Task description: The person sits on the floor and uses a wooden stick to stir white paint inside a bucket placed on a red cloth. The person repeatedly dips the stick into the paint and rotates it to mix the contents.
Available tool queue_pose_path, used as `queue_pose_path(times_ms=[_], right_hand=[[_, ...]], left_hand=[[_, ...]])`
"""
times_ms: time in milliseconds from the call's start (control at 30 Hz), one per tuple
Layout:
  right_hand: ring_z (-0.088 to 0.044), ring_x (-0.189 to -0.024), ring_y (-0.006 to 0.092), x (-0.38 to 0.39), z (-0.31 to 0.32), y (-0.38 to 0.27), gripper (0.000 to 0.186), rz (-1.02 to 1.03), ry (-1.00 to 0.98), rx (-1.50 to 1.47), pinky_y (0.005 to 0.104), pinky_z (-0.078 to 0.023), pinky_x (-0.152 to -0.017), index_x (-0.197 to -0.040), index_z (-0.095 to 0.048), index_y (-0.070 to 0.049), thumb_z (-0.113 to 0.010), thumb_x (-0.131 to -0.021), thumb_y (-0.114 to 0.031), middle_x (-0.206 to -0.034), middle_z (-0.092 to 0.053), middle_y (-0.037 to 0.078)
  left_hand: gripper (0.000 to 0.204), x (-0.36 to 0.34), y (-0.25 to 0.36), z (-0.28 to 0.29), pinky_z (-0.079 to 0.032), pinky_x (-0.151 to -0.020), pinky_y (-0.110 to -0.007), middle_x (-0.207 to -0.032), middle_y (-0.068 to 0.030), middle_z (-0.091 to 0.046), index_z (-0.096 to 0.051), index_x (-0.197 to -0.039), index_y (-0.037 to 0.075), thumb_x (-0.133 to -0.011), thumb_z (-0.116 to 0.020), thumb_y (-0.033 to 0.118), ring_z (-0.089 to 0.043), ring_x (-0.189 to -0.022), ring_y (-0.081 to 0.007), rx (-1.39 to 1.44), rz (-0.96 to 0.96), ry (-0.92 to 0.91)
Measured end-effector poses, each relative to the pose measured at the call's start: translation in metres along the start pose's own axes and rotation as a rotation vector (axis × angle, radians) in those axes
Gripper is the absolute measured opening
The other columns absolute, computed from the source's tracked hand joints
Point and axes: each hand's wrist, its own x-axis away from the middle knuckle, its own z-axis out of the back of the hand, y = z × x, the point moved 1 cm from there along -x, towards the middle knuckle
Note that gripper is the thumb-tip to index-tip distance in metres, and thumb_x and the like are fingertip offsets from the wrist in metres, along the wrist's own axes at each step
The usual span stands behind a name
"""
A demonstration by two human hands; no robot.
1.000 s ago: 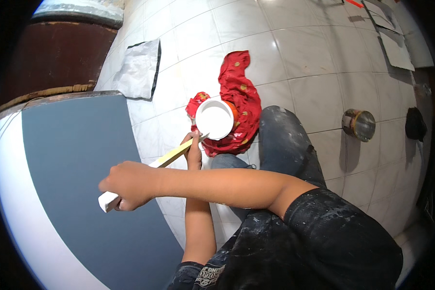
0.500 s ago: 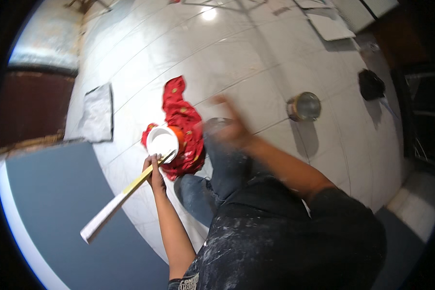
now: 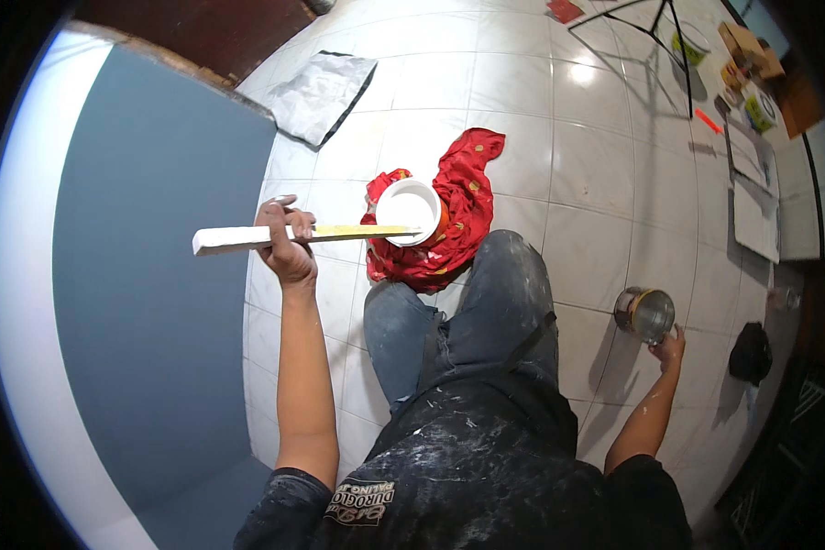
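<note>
My left hand is closed round a long white-and-yellow stick, held about level. The stick's yellow end lies over the mouth of a white bucket, and white material coats its tip. White stuff fills the bucket's inside. Around the bucket's base a crumpled red cloth is bunched on the floor in front of my knees. Off to the right, my right hand has its fingers on the rim of a round, grey-looking can with a dark and yellowish side.
A blue-grey panel with a white edge runs along the left. Beyond it lies a grey-white sheet on the tiles. A black tripod, white boards and a black bundle are on the right side.
My right hand, a blur above my knee before, has gone right and reached the can. The stick has swung from a slant to nearly level, and my view has turned.
</note>
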Motion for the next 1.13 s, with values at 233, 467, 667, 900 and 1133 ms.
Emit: queue_pose_path(times_ms=[233, 467, 667, 900, 1133], right_hand=[[-0.065, -0.107, 0.0372, 0.000, -0.021, 0.013, 0.055, -0.035, -0.231, -0.265, 0.0510, -0.062, -0.086, -0.143, -0.039, -0.011, -0.045, -0.091, 0.003, -0.133, -0.054, 0.021], [-0.059, -0.116, 0.0465, 0.018, -0.079, 0.031, 0.058, 0.093, -0.134, -0.488, 0.0519, -0.063, -0.087, -0.152, -0.032, -0.009, -0.041, -0.096, 0.005, -0.142, -0.043, 0.027], [-0.066, -0.105, 0.0448, 0.073, -0.167, -0.075, 0.061, 0.200, -0.276, -0.297, 0.0520, -0.065, -0.081, -0.151, -0.031, -0.008, -0.040, -0.093, 0.008, -0.137, -0.047, 0.029], [-0.071, -0.086, 0.0435, 0.118, -0.277, -0.181, 0.065, 0.337, -0.472, -0.132, 0.0508, -0.066, -0.071, -0.146, -0.037, -0.003, -0.040, -0.083, 0.010, -0.114, -0.061, 0.028], [-0.073, -0.081, 0.0427, 0.132, -0.387, -0.237, 0.074, 0.463, -0.705, 0.131, 0.0477, -0.066, -0.065, -0.154, -0.028, -0.007, -0.040, -0.082, 0.009, -0.114, -0.062, 0.032]], left_hand=[[0.039, 0.027, 0.005, 0.007, -0.039, -0.058, -0.028, -0.056, 0.0035, -0.036, -0.062, -0.093, -0.001, -0.099, -0.054, 0.037, -0.038, -0.050, -0.0088, 0.040, 0.046, -0.010], [0.037, 0.037, 0.007, 0.011, -0.039, -0.058, -0.028, -0.054, 0.0037, -0.035, -0.061, -0.089, -0.001, -0.098, -0.054, 0.034, -0.038, -0.049, -0.0089, 0.035, 0.068, -0.029], [0.035, 0.041, 0.005, 0.016, -0.039, -0.057, -0.028, -0.053, 0.0042, -0.034, -0.060, -0.090, -0.002, -0.098, -0.053, 0.031, -0.036, -0.048, -0.0085, 0.040, 0.055, -0.036], [0.037, 0.036, 0.002, 0.020, -0.040, -0.053, -0.026, -0.055, 0.0031, -0.040, -0.060, -0.092, -0.006, -0.096, -0.057, 0.031, -0.037, -0.048, -0.0061, 0.078, 0.025, -0.065], [0.043, 0.031, -0.005, 0.031, -0.037, -0.049, -0.025, -0.053, 0.0016, -0.042, -0.059, -0.094, -0.008, -0.093, -0.064, 0.035, -0.037, -0.046, -0.0065, 0.141, 0.019, -0.072]])
